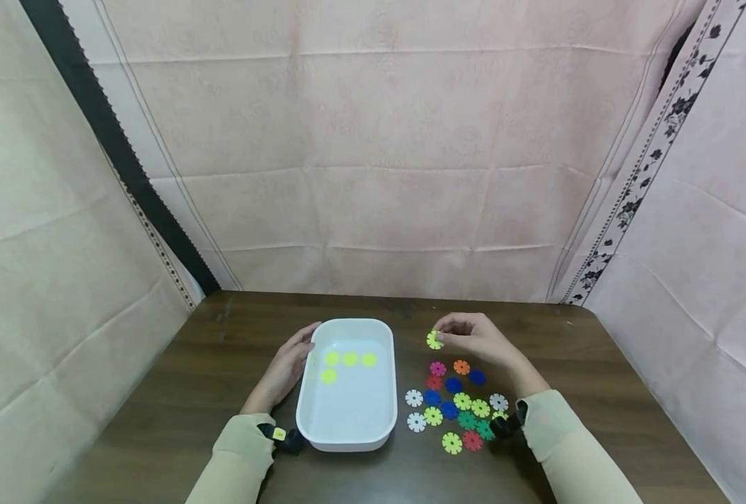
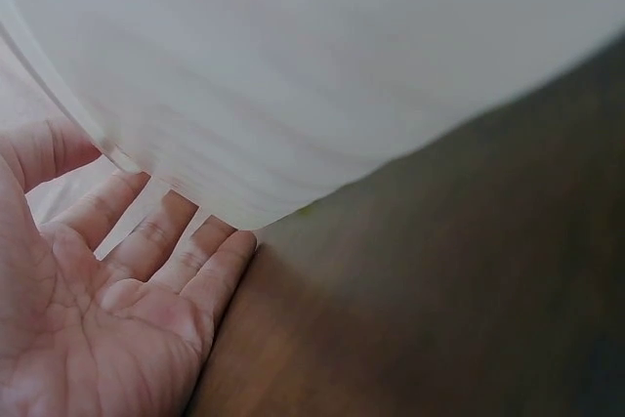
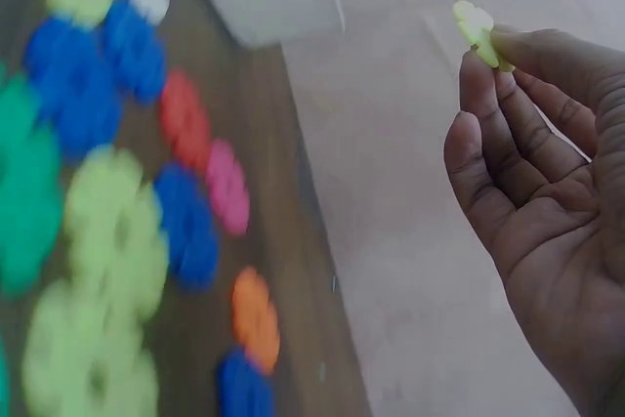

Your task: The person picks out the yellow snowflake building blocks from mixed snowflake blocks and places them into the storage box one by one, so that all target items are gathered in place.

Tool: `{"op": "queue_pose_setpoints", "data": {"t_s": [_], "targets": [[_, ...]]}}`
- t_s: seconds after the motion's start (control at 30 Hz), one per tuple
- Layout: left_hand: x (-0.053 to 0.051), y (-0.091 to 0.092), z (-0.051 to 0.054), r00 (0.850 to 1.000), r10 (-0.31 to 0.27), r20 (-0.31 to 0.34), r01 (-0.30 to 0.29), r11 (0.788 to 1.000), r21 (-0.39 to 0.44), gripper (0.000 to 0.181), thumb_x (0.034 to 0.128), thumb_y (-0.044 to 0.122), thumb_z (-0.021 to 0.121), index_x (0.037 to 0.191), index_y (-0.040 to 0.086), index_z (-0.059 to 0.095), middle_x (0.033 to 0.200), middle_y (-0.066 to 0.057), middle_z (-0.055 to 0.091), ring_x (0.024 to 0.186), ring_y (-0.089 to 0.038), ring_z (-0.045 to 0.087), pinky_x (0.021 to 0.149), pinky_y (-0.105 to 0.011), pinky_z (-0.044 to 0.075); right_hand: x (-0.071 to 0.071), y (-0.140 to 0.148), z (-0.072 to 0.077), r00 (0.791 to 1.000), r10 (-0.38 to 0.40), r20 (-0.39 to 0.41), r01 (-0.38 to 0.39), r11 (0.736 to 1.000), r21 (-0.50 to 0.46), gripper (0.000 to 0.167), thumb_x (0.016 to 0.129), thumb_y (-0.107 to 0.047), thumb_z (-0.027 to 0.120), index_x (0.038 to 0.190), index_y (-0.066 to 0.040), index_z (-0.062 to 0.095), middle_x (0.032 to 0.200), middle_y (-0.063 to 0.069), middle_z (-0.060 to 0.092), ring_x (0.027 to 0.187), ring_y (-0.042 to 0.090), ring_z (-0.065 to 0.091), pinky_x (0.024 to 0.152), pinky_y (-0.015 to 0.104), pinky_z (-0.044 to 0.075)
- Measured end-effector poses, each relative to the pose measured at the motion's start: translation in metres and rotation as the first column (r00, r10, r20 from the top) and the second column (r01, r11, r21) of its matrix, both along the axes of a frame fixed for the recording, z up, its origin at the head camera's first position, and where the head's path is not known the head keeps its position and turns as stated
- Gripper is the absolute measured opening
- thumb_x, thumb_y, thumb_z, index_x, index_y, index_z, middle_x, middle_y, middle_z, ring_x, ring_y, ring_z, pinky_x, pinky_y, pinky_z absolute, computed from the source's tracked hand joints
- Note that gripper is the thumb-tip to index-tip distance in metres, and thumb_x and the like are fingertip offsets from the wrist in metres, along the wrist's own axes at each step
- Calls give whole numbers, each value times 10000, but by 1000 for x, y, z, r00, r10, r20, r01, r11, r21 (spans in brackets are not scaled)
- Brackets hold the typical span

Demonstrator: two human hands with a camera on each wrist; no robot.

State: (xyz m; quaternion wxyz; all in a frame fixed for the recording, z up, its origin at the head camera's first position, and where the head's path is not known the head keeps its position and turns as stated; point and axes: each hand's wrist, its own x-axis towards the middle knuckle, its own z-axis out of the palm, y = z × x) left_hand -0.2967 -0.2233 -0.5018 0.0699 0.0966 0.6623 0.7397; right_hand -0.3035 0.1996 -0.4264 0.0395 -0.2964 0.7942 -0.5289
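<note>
A white rectangular tray (image 1: 348, 423) stands on the table. Flat yellow-green discs (image 1: 350, 359) lie inside it, most in a row and one just below. At its left side my left hand (image 1: 287, 369) holds the rim, thumb at the edge; in the left wrist view the fingertips are partly hidden by the tray wall (image 2: 264, 95). Beyond the loose pieces, my right hand (image 1: 479, 341) pinches a yellow-green notched, flower-shaped disc (image 1: 433, 341) between thumb and fingers, raised above the table. The right wrist view shows that disc (image 3: 477, 34) nearly edge-on.
Right of the tray, loose notched discs lie close together on the brown table (image 1: 272, 483): white (image 1: 413, 398), blue (image 1: 476, 376), green (image 1: 467, 420), red (image 1: 472, 440), pink (image 1: 438, 369), orange (image 1: 462, 367) and yellow-green (image 1: 452, 443). Pale cloth (image 1: 373, 175) hangs around the table.
</note>
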Motion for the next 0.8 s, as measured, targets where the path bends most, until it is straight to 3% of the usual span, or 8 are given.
{"op": "queue_pose_setpoints", "data": {"t_s": [0.17, 0.3, 0.43, 0.57, 0.67, 0.8], "targets": [[-1, -1, 0, 1000, -25, -19, 26, 1000, 10, 486, 1047, 161, 447, 1531, 139, 401, 1560, -97, 411, 1422, -272, 407, 1111, -347, 383, -6, -38, 7, 1000, 13, -6, -13, 998, 56, 167, 928, -317, 733, 1051, -205, 743, 983, 22, 722, 910, 317, 664, 804, 458, 578], [0, -1, -1, 1000, -18, -18, 18, 1000, 9, 495, 1042, 167, 458, 1532, 128, 399, 1565, -104, 404, 1418, -269, 411, 1080, -298, 407, -11, -74, 7, 992, 113, -56, -104, 984, 146, 162, 936, -291, 726, 1071, -205, 744, 992, -43, 734, 916, 179, 693, 804, 342, 577], [2, -1, -1, 1000, 1, 4, -1, 1000, 13, 496, 1023, 170, 491, 1515, 146, 432, 1544, -82, 435, 1387, -262, 447, 1063, -292, 418, -15, -109, 3, 966, 243, -92, -211, 940, 269, 164, 956, -254, 704, 1104, -200, 747, 1039, -94, 732, 935, 79, 680, 831, 264, 561], [4, 0, 0, 1000, 5, 0, -5, 1000, 6, 500, 1014, 180, 499, 1510, 152, 442, 1542, -77, 439, 1389, -261, 445, 1108, -357, 382, -17, -135, 2, 938, 328, -111, -264, 885, 383, 205, 977, -194, 672, 1159, -135, 744, 1104, -24, 737, 943, 40, 656, 861, 223, 537], [4, 0, 2, 1000, -1, -2, 1, 1000, 5, 499, 1017, 188, 494, 1513, 155, 440, 1549, -77, 428, 1404, -261, 428, 1137, -407, 346, -19, -149, 3, 930, 354, -103, -276, 853, 444, 211, 979, -138, 659, 1170, -94, 740, 1103, 14, 739, 954, 32, 649, 872, 215, 527], [3, 1, 4, 1000, -12, -5, 12, 1000, 10, 491, 1027, 181, 475, 1515, 154, 433, 1550, -85, 419, 1399, -289, 425, 1141, -425, 338, -24, -164, -1, 934, 345, -97, -248, 819, 518, 173, 967, -112, 669, 1118, -122, 752, 1021, -46, 735, 917, 17, 640, 851, 201, 522]]}}
